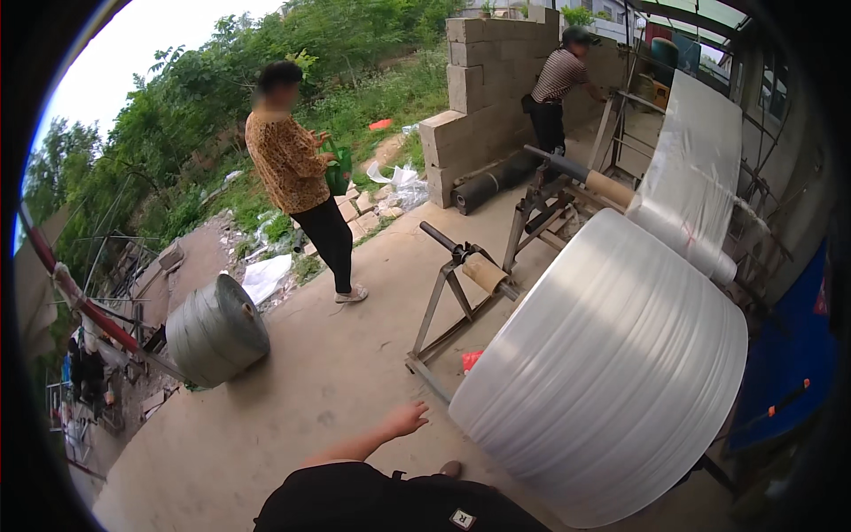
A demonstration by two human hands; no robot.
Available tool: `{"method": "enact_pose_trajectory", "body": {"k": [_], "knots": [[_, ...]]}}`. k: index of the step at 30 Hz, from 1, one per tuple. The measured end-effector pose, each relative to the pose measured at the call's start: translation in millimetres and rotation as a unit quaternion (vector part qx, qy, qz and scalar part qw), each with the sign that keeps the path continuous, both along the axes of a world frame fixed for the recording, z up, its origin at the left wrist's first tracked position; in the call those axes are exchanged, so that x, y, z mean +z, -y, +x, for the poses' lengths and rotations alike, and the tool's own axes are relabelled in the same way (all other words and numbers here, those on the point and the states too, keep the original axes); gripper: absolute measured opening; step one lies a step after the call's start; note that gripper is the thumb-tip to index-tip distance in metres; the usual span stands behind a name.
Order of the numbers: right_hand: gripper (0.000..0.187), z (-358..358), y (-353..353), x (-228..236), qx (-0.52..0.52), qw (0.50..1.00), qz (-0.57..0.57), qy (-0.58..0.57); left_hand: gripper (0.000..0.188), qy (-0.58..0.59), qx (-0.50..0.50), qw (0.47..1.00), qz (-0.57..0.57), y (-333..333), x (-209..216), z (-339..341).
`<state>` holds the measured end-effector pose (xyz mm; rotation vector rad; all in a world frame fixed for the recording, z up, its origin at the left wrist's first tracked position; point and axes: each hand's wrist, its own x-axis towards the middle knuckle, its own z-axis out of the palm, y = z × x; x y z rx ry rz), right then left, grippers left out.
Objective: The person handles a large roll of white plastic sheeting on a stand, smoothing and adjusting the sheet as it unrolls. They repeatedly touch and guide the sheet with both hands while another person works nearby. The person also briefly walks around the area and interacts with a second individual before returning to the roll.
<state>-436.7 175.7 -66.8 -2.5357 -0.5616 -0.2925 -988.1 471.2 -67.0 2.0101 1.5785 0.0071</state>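
My left hand (407,419) reaches out low in front of me, its fingers loosely stretched and nothing held in them. It hangs in the air, apart from everything, just left of a very large roll of white plastic film (612,372). That roll lies on its side on a metal stand (432,312), whose bar carries a cardboard core (484,273) at the roll's far-left end. A small red item (471,360) shows on the floor between the stand and the roll. My right hand does not appear.
A person in a patterned top (288,155) stands ahead holding a green bag (339,170). Another person in stripes (558,82) is by a block wall (501,89) and a second film roll (687,168). A grey-green roll (215,332) sits left; a dark roll (496,180) lies near the wall.
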Motion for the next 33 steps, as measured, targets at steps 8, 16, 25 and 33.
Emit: {"method": "enact_pose_trajectory", "body": {"k": [8, 16, 25, 33], "knots": [[0.05, 151.6, -228.6, 245.0, 0.208, 0.933, 0.149, 0.255, 0.053, 0.202, -0.077, 0.88, 0.422, -230.6, 234.1, 198.2], [0.054, 135.8, -231.2, 125.5, 0.103, 0.979, 0.17, -0.03, 0.066, 0.147, 0.123, 0.935, 0.299, -224.8, 214.1, 239.9], [0.042, -19.4, 75.4, -132.7, -0.068, 0.907, -0.001, -0.415, 0.081, -0.061, -0.138, 0.986, -0.077, 21.8, -21.7, 40.8], [0.044, 66.1, -57.7, 53.4, -0.088, 0.969, 0.225, 0.056, 0.069, 0.089, 0.135, 0.97, 0.184, -81.1, 39.6, 29.9]]}}
